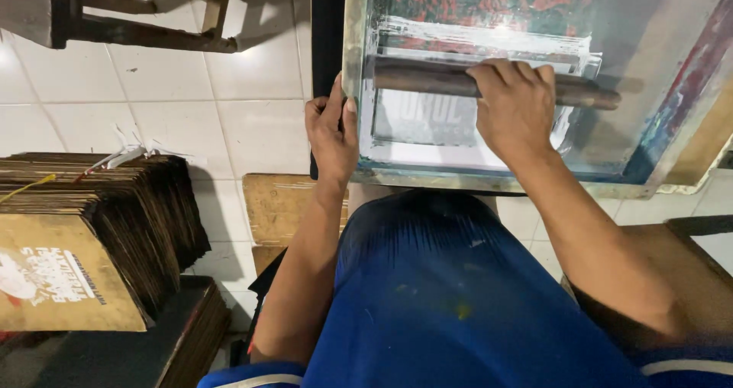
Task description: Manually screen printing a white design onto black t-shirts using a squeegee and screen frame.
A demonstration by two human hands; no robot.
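At far left a fanned stack of brown printed cardboard sheets (92,228) lies on a dark board, its top sheet showing a white and red design. The left hand (333,132) clamps the near left corner of the screen-printing frame (353,67), thumb on the edge. Farther right, the right hand (513,104) is closed over the wooden squeegee (427,79), which lies across the inked mesh inside the frame.

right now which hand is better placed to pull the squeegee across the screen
Right. The right hand already grips the squeegee lying on the mesh, while the left hand only holds the screen frame at its edge.
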